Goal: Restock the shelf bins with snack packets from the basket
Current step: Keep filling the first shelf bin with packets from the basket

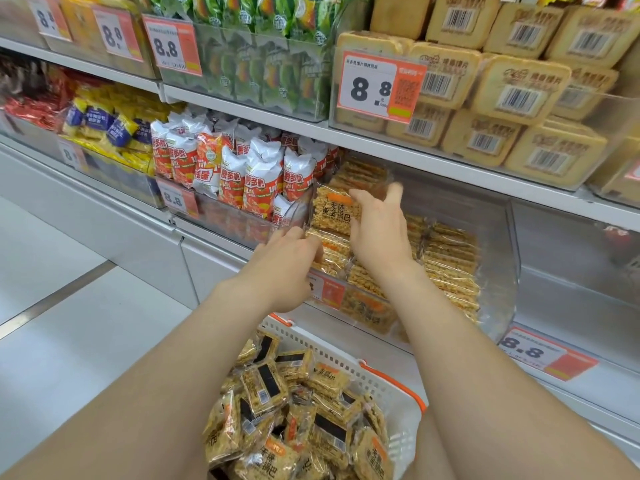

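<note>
A white basket (382, 384) with orange handles sits low in front of me, full of golden rice-crisp snack packets (266, 382). Above it, a clear shelf bin (498, 258) holds several of the same packets in rows. My left hand (285, 270) reaches to the bin's front left, its fingers curled on a packet (332, 251) lying there. My right hand (379, 230) is further in, fingers straight and spread. Its thumb touches an upright packet (330, 211) with an orange label.
The bin to the left holds red-and-white snack bags (256, 181); blue-and-yellow packets (114, 126) lie further left. To the right stands a clear bin (568, 258) with an 8.8 price tag (543, 355). The shelf above carries boxed biscuits (519, 95) and green packets (263, 71). Grey floor (69, 341) is at left.
</note>
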The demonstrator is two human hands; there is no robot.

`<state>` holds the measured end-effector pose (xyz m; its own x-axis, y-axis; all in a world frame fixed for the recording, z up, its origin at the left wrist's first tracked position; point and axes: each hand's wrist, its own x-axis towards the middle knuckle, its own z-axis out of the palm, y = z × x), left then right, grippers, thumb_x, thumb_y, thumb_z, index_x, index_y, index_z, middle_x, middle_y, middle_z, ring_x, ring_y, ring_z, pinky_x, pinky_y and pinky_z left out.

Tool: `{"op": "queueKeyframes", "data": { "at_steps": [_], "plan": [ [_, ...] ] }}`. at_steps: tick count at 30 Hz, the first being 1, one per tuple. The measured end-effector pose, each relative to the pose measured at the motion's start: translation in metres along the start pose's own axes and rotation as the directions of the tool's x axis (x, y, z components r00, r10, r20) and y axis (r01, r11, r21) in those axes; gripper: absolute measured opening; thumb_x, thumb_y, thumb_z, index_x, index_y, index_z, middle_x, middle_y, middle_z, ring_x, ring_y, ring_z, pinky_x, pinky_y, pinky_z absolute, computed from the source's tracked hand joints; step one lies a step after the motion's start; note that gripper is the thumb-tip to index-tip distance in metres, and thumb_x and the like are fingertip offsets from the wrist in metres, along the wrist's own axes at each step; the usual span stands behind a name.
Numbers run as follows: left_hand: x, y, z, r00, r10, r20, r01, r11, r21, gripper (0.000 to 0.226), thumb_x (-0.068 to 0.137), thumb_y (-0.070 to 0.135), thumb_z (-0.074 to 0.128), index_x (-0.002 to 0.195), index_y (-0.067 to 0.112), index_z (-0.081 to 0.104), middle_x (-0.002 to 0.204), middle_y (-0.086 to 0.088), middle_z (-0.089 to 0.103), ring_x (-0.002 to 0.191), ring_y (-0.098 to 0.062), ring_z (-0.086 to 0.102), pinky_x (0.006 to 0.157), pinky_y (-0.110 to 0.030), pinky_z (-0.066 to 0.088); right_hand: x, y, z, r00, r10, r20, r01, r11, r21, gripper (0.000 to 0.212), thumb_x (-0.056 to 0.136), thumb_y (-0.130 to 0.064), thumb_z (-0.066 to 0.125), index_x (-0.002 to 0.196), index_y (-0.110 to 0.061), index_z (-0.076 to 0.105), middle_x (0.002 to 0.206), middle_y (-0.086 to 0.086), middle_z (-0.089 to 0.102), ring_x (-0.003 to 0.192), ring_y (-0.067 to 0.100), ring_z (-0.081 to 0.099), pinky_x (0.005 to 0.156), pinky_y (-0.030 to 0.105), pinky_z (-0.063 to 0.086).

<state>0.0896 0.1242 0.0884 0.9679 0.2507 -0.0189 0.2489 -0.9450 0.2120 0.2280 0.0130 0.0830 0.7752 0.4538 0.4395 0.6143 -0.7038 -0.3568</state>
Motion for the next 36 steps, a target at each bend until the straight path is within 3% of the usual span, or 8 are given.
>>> {"op": "queueKeyframes", "data": {
  "at_steps": [7,12,16,24,27,31,34,36],
  "plan": [
    [-0.001,-0.007,0.002,0.996,0.024,-0.091,-0.024,1.000,0.006,0.044,0.095,0.016,0.061,0.137,0.028,0.057,0.133,-0.004,0.050,0.126,-0.032,0.044,0.100,-0.051,0.043,-0.011,-0.014,-0.013,0.988,-0.106,-0.109,0.106,0.994,0.003,0.042,0.089,-0.003,0.062,0.129,-0.019,0.059,0.117,0.005,0.037,0.100,0.024,0.049,0.078,0.037,0.055],
    [-0.011,-0.014,-0.004,0.954,0.015,-0.300,-0.025,0.999,-0.031,0.020,0.089,0.021,0.065,0.105,0.029,0.057,0.103,0.005,0.042,0.101,-0.024,0.040,0.087,-0.043,0.043,-0.037,-0.034,-0.027,0.987,-0.159,0.004,0.156,0.974,0.161,0.015,0.088,-0.019,0.058,0.094,-0.026,0.069,0.096,-0.005,0.065,0.082,0.018,0.063,0.069,0.037,0.056],
    [-0.032,-0.027,-0.006,0.990,-0.062,-0.125,0.051,0.995,-0.088,0.015,0.090,0.023,0.068,0.095,0.028,0.055,0.089,0.004,0.059,0.091,-0.027,0.062,0.078,-0.046,0.057,-0.062,-0.047,-0.036,0.954,-0.238,0.182,0.202,0.960,0.196,0.015,0.079,-0.025,0.054,0.078,-0.024,0.069,0.073,-0.007,0.066,0.071,0.020,0.063,0.061,0.036,0.056],
    [-0.071,-0.053,0.036,0.872,-0.231,0.431,0.109,0.951,0.291,0.018,0.097,0.021,0.060,0.114,0.020,0.064,0.102,-0.002,0.063,0.094,-0.025,0.066,0.074,-0.037,0.054,-0.105,-0.077,-0.016,0.620,-0.337,0.709,0.456,0.890,0.024,0.016,0.089,-0.012,0.052,0.090,-0.015,0.067,0.083,0.007,0.061,0.067,0.027,0.061,0.052,0.031,0.048],
    [-0.083,-0.058,0.054,0.824,-0.296,0.483,0.102,0.916,0.387,0.010,0.097,0.011,0.055,0.089,0.015,0.055,0.090,-0.002,0.056,0.069,-0.020,0.054,0.062,-0.033,0.045,-0.119,-0.091,-0.006,0.499,-0.291,0.816,0.515,0.857,-0.009,0.018,0.090,-0.003,0.053,0.075,-0.014,0.049,0.079,0.006,0.053,0.060,0.023,0.051,0.049,0.029,0.037],
    [-0.096,-0.066,0.075,0.756,-0.358,0.549,0.086,0.885,0.459,0.011,0.100,0.007,0.052,0.104,0.015,0.057,0.085,0.002,0.049,0.065,-0.015,0.046,0.064,-0.030,0.043,-0.132,-0.108,0.014,0.391,-0.251,0.886,0.545,0.838,-0.003,0.030,0.092,-0.002,0.056,0.072,-0.017,0.039,0.081,0.005,0.052,0.065,0.021,0.054,0.059,0.034,0.049],
    [-0.105,-0.075,0.093,0.746,-0.354,0.563,0.067,0.882,0.467,0.014,0.103,0.008,0.052,0.113,0.015,0.059,0.093,0.001,0.051,0.071,-0.016,0.050,0.071,-0.031,0.046,-0.136,-0.122,0.024,0.320,-0.275,0.907,0.574,0.818,0.046,0.013,0.094,-0.006,0.053,0.087,-0.015,0.048,0.086,0.002,0.052,0.077,0.022,0.057,0.080,0.042,0.057],
    [-0.112,-0.083,0.109,0.751,-0.338,0.567,0.070,0.895,0.441,0.018,0.105,0.010,0.051,0.119,0.013,0.061,0.108,0.000,0.058,0.084,-0.021,0.055,0.076,-0.031,0.049,-0.138,-0.128,0.030,0.292,-0.304,0.907,0.567,0.819,0.092,0.011,0.095,-0.009,0.051,0.099,-0.018,0.056,0.092,0.003,0.058,0.081,0.021,0.059,0.071,0.036,0.054]
  ]
}}
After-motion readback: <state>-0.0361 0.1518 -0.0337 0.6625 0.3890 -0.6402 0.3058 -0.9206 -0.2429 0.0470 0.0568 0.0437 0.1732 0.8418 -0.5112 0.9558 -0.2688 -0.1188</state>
